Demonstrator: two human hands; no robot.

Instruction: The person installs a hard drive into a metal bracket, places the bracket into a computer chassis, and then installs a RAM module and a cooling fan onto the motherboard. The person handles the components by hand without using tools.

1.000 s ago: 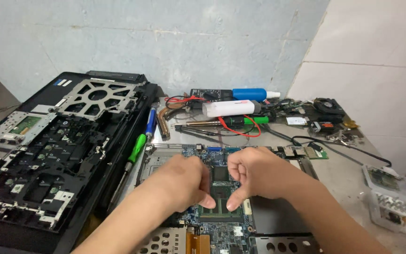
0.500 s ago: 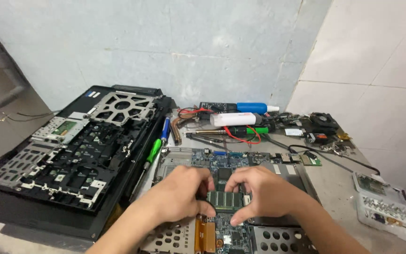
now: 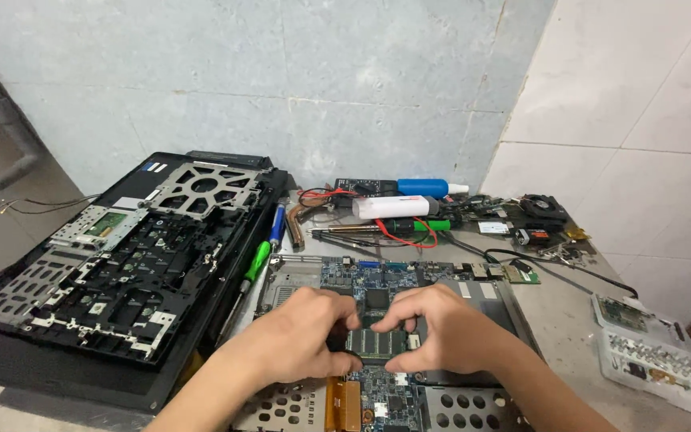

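On a grey, speckled workbench (image 3: 569, 320) set against pale tiled walls, a left hand (image 3: 297, 340) and a right hand (image 3: 441, 332) pinch what appears to be a small green memory module (image 3: 376, 342) at lower centre, above a blue motherboard (image 3: 377, 280), beside a black laptop shell (image 3: 121, 264) at left.

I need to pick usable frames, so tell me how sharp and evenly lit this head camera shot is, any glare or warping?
Head view: soft even light, no harsh glare; both hands, left and right, and the memory module between them look reasonably sharp; wall tile lines bow slightly toward the edges; faint shadow lies under the black laptop chassis.
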